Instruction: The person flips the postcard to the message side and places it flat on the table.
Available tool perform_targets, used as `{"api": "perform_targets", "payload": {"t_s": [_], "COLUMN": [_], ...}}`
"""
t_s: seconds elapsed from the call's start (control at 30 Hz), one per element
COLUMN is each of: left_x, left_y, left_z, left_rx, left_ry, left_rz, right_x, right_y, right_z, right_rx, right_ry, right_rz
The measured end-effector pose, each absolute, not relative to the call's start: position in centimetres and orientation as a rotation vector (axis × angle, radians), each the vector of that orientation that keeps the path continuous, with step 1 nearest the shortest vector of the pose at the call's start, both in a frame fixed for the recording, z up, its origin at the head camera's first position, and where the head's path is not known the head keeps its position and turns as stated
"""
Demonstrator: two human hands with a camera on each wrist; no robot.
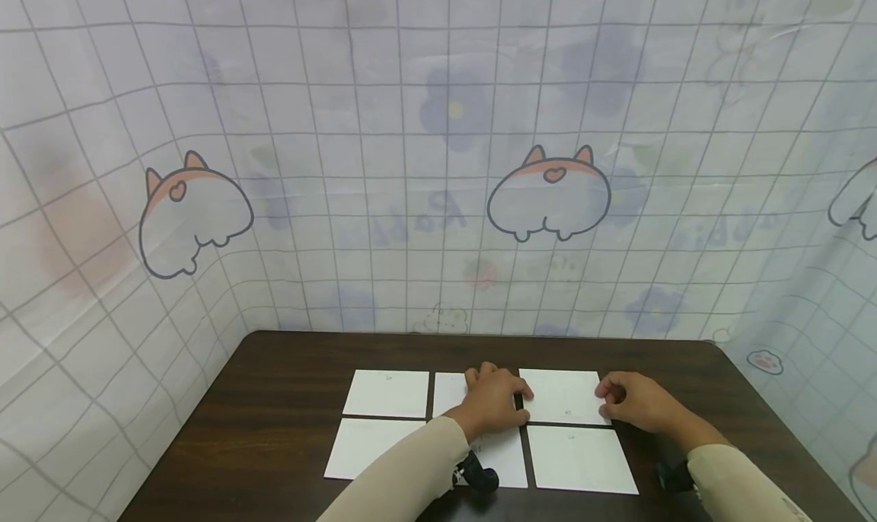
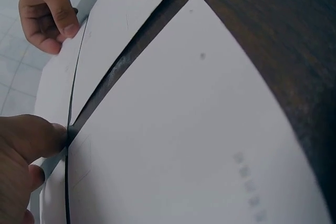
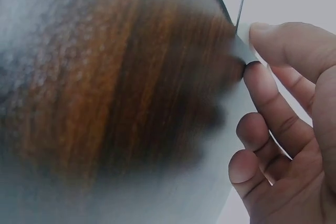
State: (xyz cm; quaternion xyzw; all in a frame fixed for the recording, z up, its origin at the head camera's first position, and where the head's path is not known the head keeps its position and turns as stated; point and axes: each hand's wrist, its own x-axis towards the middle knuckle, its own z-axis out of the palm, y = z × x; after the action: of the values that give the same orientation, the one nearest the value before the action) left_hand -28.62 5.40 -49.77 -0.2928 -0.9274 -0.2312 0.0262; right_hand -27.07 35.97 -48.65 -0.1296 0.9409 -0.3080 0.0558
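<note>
Several white cards lie in two rows on a dark table, narrow gaps between them. My left hand [image 1: 489,402] lies over the far middle card [image 1: 448,394], its thumb and a finger at the left edge of the far right card [image 1: 562,396]. Across that card, my right hand [image 1: 633,402] has its thumb and index fingertip at the right edge, the other fingers [image 3: 252,129] bent beside it. The card lies flat between both hands. Below it is the near right card [image 1: 582,457]; my left forearm partly hides the near middle card [image 1: 503,453].
At the left are the far left card [image 1: 393,393] and the near left card [image 1: 363,442], the latter partly behind my left sleeve [image 1: 411,469]. Dark wood [image 1: 260,415] shows around the cards. A patterned curtain [image 1: 384,263] hangs behind the table and along both sides.
</note>
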Motion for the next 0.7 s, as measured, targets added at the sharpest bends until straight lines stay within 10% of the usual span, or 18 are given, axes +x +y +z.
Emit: {"api": "perform_targets", "payload": {"t_s": [0.7], "left_x": [-28.24], "left_y": [4.75], "left_z": [-49.48], "left_rx": [-0.907], "left_ry": [-2.848], "left_rz": [-0.78], "right_x": [-26.41], "right_y": [35.31], "right_z": [-48.24], "right_rx": [-0.376], "right_ry": [2.941], "right_rz": [-0.835]}}
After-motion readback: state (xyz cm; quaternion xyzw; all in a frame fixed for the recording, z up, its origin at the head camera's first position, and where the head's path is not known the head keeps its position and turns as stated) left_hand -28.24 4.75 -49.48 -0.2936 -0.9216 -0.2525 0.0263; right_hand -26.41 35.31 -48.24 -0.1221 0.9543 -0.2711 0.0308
